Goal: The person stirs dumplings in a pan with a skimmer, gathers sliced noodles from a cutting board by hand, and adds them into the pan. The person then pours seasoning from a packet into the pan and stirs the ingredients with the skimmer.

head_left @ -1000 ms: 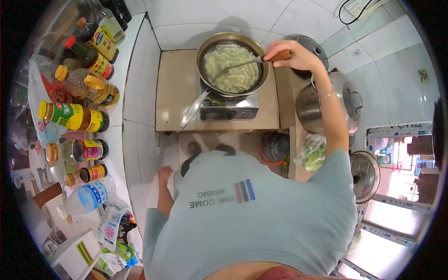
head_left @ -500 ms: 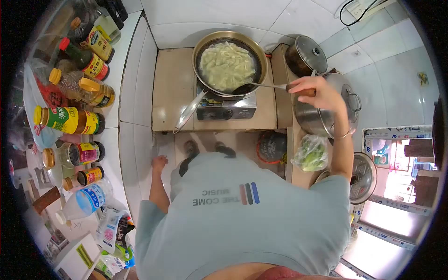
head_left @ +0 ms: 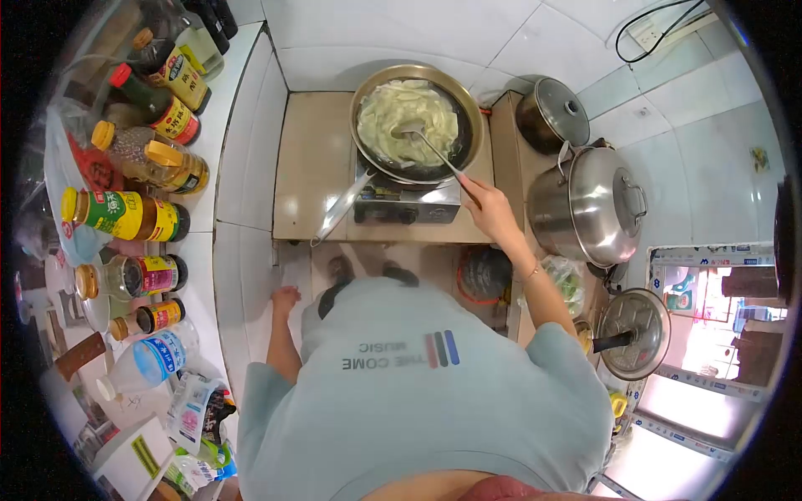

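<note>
Tiled front worktop [head_left: 313,167], as firm, level support for the stove. White worktop [head_left: 203,288] along the left, with capped bottles [head_left: 125,215] in a close row, presumably for seasoning within reach yet apart from the heat. At right, large steel pot [head_left: 555,213], lid on; farther back, smaller dark lidded pot [head_left: 535,125], both well apart from the burner. Wide pan [head_left: 473,150] directly over the stove [head_left: 443,204], presumably for even heating; long pan handle [head_left: 344,207] angled towards the near left, out of the right arm's way. Pale green food pieces [head_left: 401,104] heaped in liquid within the pan, exact kind uncertain. Right hand [head_left: 493,219] beyond the near-right rim, fingers closed around the handle of a metal turner [head_left: 436,152]; grip outside the rim, likely for distance from heat and steam. Turner slanted across the rim, head down on the food near the middle, an angle suited to stirring or pressing. Left hand [head_left: 286,301] low beside the body, away from the pan, with no visible hold on any object; whether released or clenched, impossible to tell
</note>
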`<state>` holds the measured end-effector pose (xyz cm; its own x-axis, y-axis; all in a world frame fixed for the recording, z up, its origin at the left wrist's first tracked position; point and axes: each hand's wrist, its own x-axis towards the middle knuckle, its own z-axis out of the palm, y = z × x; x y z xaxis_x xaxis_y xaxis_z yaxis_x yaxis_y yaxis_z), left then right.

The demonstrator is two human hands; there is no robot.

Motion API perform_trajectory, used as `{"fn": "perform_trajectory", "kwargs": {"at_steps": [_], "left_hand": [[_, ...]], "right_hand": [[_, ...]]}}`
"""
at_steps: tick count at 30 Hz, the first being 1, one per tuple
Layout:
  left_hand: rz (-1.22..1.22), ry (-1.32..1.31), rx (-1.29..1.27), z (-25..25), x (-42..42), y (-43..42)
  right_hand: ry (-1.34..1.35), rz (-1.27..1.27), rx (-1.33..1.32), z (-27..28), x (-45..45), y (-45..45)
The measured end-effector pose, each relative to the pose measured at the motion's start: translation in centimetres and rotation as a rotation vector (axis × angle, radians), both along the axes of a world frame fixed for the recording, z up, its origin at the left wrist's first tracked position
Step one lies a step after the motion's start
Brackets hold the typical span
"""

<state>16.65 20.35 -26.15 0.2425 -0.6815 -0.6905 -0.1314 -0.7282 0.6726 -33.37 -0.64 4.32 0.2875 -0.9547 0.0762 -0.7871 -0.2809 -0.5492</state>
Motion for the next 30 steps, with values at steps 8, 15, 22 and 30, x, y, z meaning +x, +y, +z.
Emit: {"fn": "perform_trajectory", "kwargs": {"at_steps": [8, 15, 22, 30], "left_hand": [[-0.004, -0.034, -0.015, -2.4, 1.2, 0.4], [0.115, 0.194, -0.077, -4.1, 1.4, 1.3], [-0.311, -0.129, -0.238, -6.8, 2.6, 1.6], [0.007, 0.060, 0.010, -2.0, 0.8, 0.5]], "right_hand": [[0.130, -0.093, -0.013, -3.8, 3.1, -3.5], [0.050, -0.232, -0.113, -3.6, 5.0, -5.4], [-0.503, -0.503, 0.176, -4.2, 0.9, -7.9], [0.011, -0.231, 0.007, 8.7, -6.5, -4.5]]}}
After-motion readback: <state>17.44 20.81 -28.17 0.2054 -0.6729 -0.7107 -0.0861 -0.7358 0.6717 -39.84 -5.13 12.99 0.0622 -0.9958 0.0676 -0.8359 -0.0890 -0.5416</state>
